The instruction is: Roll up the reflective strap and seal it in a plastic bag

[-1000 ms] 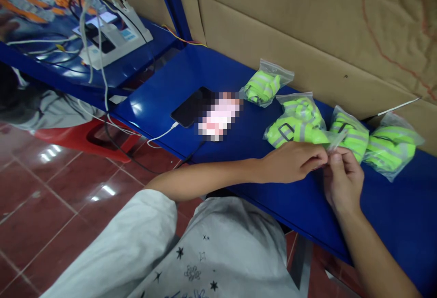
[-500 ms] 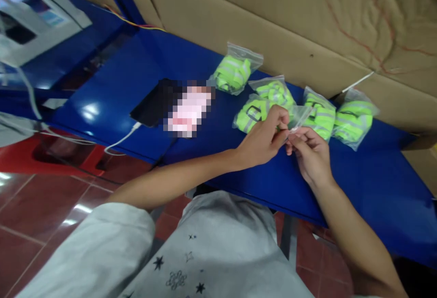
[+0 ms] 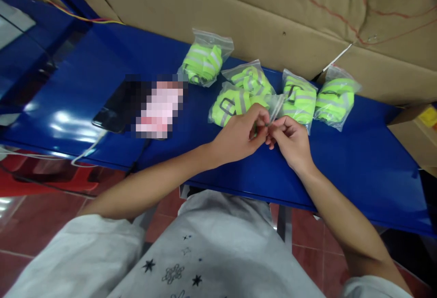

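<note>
Both my hands pinch the zip edge of a clear zip-lock bag (image 3: 223, 107) lying on the blue table. Inside it is a folded neon-yellow band with grey reflective stripes and a black buckle. My left hand (image 3: 241, 134) is closed, its thumb and index finger at the bag's mouth, covering part of the bag. My right hand (image 3: 292, 141) is also closed, fingertips meeting the left ones at the same edge. Directly behind lies another filled bag (image 3: 252, 79). To the right are a bag (image 3: 298, 98) and a further bag (image 3: 336, 100) with similar bands.
One more filled bag (image 3: 203, 63) lies at the back left. A black phone (image 3: 111, 111) with a white cable and a pixelated screen (image 3: 159, 109) are on the left of the blue table (image 3: 368, 170). Cardboard (image 3: 239, 7) lines the back; a carton (image 3: 409, 129) stands at right.
The camera view has shifted, so the table and its contents appear further left. My hands stay together, pinching the bag's edge; the bags keep their places.
</note>
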`<state>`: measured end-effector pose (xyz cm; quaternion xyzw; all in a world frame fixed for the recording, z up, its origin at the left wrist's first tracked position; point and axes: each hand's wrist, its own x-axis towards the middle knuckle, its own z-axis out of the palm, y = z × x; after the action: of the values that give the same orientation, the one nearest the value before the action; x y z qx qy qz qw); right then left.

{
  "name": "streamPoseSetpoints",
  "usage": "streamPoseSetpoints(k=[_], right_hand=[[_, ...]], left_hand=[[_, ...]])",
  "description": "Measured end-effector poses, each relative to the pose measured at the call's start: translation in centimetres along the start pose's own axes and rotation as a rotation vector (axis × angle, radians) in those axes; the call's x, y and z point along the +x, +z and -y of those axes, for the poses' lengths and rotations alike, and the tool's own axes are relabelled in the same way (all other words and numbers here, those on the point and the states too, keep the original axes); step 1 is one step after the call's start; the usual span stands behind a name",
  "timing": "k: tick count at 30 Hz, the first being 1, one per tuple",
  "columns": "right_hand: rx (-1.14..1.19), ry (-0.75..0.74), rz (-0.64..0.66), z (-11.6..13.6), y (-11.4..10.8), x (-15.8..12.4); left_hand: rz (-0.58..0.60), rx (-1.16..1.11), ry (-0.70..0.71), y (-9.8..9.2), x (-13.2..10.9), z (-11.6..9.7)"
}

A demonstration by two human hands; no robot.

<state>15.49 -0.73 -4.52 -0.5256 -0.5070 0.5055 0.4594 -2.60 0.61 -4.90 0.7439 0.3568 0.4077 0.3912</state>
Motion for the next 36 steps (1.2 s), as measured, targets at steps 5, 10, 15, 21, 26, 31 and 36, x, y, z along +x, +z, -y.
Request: streamPoseSetpoints(k=[5,10,15,21,26,31,36], right_hand=[[-0.125,-0.115,0.000,-0.1,-0.2,-0.5],[-0.292,-0.212,-0.016,-0.7,0.2,-0.9],[-0.242,-0.084,-0.102,-1.7,0.1,0.2],[-0.375,-0.265,-0.177,-0.9,-0.2,-0.4],[-0.413,-0.402,-0.220,-0.2,-0.3,-0.7],[-0.404,-0.386,-0.161,0.2,-0.3,-1.1],[-0.409,-0.359,-0.213,0.5,-0.5,-1.3]], left_hand=[[0.035,0.275,0.009,-1.0,0.3,-0.7],[0.124,0.355,-0.019,-1.2,0.1,-1.0],[-0.014,0.033,-0.007,-2.4,0.5,-1.6],[-0.202,0.000,0.079,-3.3,0.5,-2.4],[-0.158,0.132,0.222,-2.6,0.0,-2.1],[-0.147,0.084,0.380,-2.6,0.1,-2.0],[-0.211,0.130,0.376,-2.8,0.4,-2.0]])
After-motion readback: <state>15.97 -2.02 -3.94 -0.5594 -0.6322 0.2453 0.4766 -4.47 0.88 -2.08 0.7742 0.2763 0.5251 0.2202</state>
